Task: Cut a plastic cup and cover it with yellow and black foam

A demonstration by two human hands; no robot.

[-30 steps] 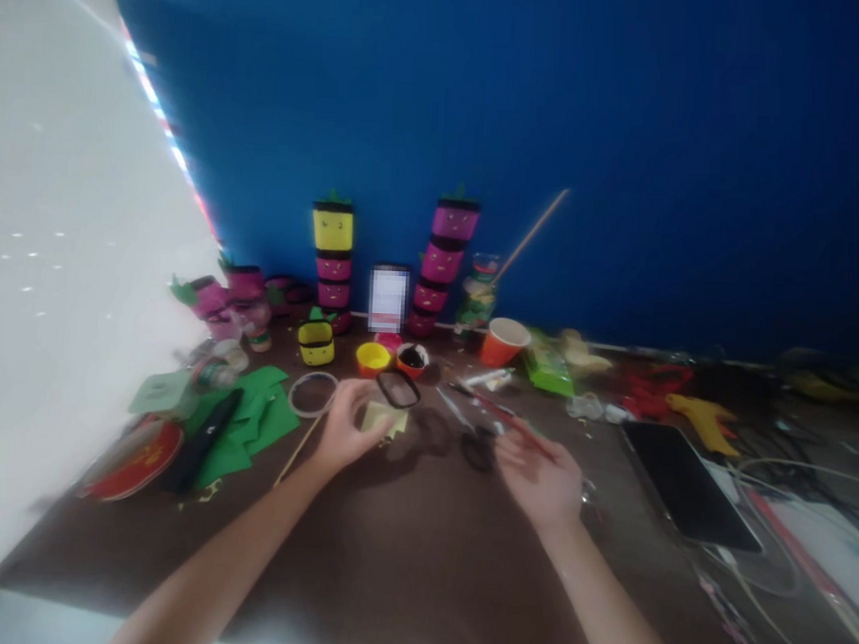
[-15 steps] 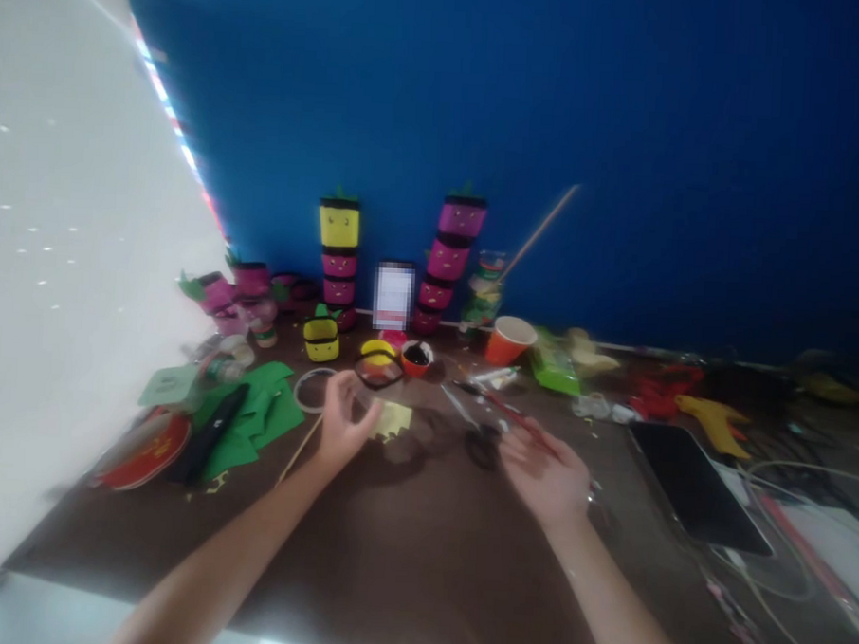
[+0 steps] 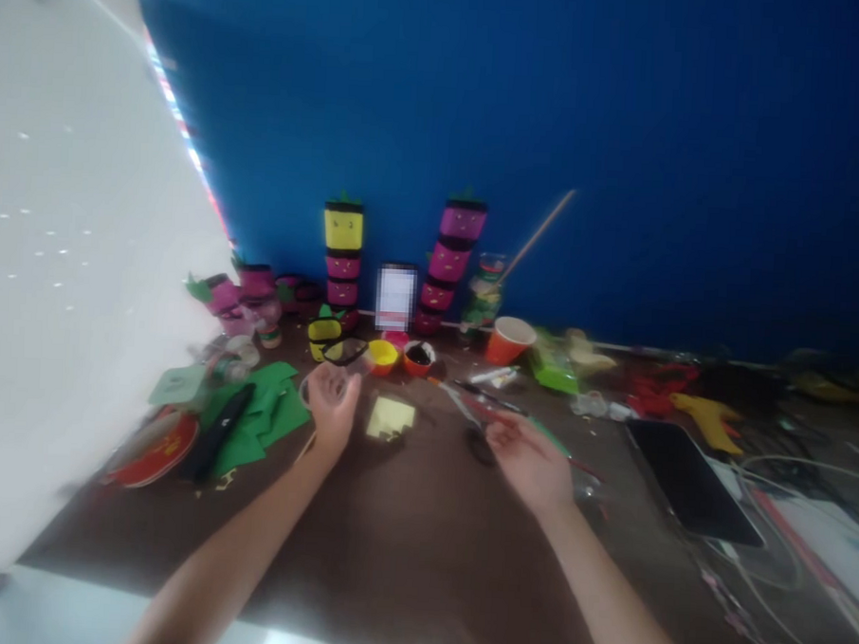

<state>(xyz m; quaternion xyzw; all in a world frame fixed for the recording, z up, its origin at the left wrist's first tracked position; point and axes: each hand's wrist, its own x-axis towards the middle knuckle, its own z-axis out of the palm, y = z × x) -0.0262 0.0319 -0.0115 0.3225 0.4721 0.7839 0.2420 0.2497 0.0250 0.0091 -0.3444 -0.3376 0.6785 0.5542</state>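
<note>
My left hand (image 3: pixel 332 413) is closed around a clear plastic cup (image 3: pixel 336 380) with a black band round its rim, held tilted above the table. My right hand (image 3: pixel 530 459) has its fingers curled on a thin red-handled paintbrush (image 3: pixel 477 410); blur hides its exact grip. Scissors (image 3: pixel 477 446) lie beside those fingers. Between the hands is a pale yellow cut sheet (image 3: pixel 391 418). Behind it stand a small cup of yellow paint (image 3: pixel 382 356) and a cup of dark paint (image 3: pixel 419 357). A yellow cup with green leaves (image 3: pixel 325 334) stands beyond my left hand.
Stacked yellow and pink face cups (image 3: pixel 344 231) and a pink stack (image 3: pixel 449 260) stand by the blue wall, flanking a phone (image 3: pixel 394 297). Green sheets (image 3: pixel 265 410) lie left. An orange paper cup (image 3: pixel 511 341), a black tablet (image 3: pixel 693 481) and a yellow glue gun (image 3: pixel 710 422) are right.
My left hand has moved left with the clear cup, away from the paint cups and the yellow sheet. My right hand has shifted slightly left and now covers less of the scissors' surroundings.
</note>
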